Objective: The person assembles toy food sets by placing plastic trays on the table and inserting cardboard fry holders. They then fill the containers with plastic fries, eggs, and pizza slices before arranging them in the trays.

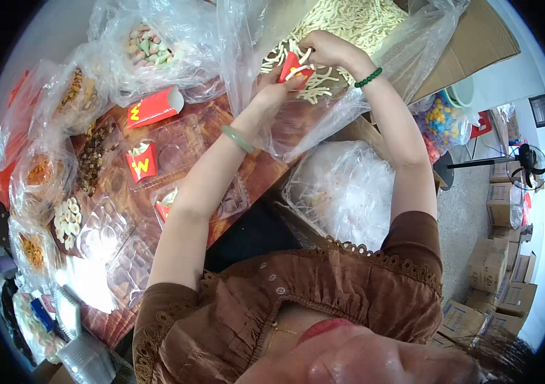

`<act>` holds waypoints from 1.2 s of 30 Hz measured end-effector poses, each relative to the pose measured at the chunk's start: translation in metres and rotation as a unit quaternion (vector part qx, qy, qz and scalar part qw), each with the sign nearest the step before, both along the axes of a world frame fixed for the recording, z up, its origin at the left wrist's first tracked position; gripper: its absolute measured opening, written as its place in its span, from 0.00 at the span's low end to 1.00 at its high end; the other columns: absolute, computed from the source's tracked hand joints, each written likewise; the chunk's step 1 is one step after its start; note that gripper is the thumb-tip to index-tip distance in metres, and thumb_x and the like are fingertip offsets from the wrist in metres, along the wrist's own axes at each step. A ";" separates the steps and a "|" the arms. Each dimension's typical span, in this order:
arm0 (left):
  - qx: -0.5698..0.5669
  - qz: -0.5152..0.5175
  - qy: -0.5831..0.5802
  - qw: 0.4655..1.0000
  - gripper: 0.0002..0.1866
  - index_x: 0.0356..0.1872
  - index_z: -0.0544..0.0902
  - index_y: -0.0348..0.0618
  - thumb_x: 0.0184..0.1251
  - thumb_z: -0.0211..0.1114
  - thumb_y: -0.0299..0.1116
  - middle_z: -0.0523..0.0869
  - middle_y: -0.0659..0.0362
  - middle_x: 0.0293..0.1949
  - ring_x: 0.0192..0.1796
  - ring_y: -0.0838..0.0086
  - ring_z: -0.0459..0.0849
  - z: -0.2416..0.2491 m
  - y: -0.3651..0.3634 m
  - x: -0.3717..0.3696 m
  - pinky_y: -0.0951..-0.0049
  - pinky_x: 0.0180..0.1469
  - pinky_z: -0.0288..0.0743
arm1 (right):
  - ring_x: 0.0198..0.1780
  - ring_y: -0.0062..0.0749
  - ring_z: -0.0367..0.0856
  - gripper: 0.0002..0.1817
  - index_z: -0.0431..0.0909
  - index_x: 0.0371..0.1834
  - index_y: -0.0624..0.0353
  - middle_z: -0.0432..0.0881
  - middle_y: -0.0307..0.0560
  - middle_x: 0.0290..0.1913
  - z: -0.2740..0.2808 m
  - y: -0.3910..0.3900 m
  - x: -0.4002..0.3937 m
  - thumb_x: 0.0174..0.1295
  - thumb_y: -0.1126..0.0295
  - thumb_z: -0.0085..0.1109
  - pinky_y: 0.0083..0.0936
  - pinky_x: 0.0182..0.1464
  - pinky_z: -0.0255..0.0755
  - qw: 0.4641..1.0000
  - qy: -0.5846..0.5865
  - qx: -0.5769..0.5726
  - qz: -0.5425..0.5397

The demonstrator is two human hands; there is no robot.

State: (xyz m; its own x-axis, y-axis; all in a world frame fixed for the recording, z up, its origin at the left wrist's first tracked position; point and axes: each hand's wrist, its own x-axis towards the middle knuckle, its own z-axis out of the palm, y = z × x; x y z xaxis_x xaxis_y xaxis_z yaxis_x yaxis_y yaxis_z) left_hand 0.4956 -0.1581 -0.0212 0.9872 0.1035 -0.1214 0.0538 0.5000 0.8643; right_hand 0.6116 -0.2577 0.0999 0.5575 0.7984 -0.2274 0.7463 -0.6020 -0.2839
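Observation:
My left hand (276, 86) is closed around a small red fries carton (296, 69) with a yellow mark, near the mouth of a clear plastic bag. Pale fry-shaped sticks (355, 25) fill that bag, and some stick out of the carton. Just above the carton, my right hand (329, 50) pinches a pale stick between its fingers. Loose sticks (317, 89) lie below the carton on the plastic. On the tabletop to the left stand a red carton lying on its side (152, 109), a filled red carton (142, 163) and another one (166, 203) partly behind my left forearm.
Clear plastic trays (109, 233) lie on the reddish table (247, 185). Along its far left are bags of small pieces (39, 173) and a bag of pastel sweets (151, 48). A box with crumpled plastic (343, 185) stands below my right arm. Cartons (490, 269) and a fan (528, 166) are at right.

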 end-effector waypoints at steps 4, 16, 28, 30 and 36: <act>-0.028 0.004 -0.023 0.999 0.21 0.56 0.72 0.39 0.63 0.64 0.31 0.80 0.56 0.48 0.45 0.73 0.82 0.004 -0.001 -0.002 0.75 0.44 0.78 | 0.31 0.32 0.81 0.15 0.77 0.39 0.68 0.81 0.47 0.28 -0.006 0.000 -0.009 0.45 0.78 0.62 0.26 0.37 0.74 0.991 -0.110 0.068 0.029; -0.117 -0.028 -0.015 0.993 0.19 0.57 0.70 0.34 0.67 0.58 0.29 0.80 0.53 0.49 0.48 0.67 0.81 0.010 -0.001 -0.015 0.69 0.51 0.78 | 0.27 0.21 0.78 0.15 0.79 0.37 0.66 0.81 0.43 0.27 0.023 -0.006 -0.032 0.46 0.71 0.69 0.20 0.28 0.74 0.999 0.034 -0.007 0.024; -0.035 -0.013 -0.040 0.998 0.20 0.57 0.70 0.34 0.66 0.59 0.26 0.80 0.52 0.49 0.49 0.68 0.81 0.003 0.002 -0.015 0.69 0.53 0.77 | 0.25 0.26 0.80 0.11 0.81 0.38 0.62 0.82 0.48 0.26 0.001 -0.003 -0.025 0.50 0.75 0.61 0.25 0.27 0.73 0.966 -0.151 0.109 0.178; -0.055 -0.014 -0.036 0.998 0.20 0.58 0.69 0.34 0.66 0.59 0.26 0.80 0.53 0.49 0.49 0.68 0.81 0.002 0.004 -0.015 0.70 0.53 0.77 | 0.25 0.31 0.81 0.10 0.82 0.37 0.61 0.82 0.50 0.25 0.013 -0.002 -0.030 0.51 0.74 0.60 0.26 0.29 0.73 0.998 0.045 0.048 0.000; -0.035 -0.021 -0.059 0.997 0.20 0.58 0.69 0.34 0.66 0.58 0.25 0.79 0.52 0.50 0.50 0.67 0.81 0.005 0.003 -0.017 0.70 0.53 0.77 | 0.29 0.33 0.82 0.10 0.82 0.37 0.63 0.83 0.52 0.28 0.008 0.003 -0.042 0.52 0.76 0.56 0.26 0.34 0.74 0.986 -0.105 0.110 0.064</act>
State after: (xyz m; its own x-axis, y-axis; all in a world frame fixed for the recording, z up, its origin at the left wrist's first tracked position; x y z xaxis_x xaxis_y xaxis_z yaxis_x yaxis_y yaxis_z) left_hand 0.4785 -0.1547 -0.0162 0.9983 0.0567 -0.0105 -0.0230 0.5584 0.8292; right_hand 0.5696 -0.2545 0.1080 0.4662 0.8820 0.0688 0.8681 -0.4412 -0.2273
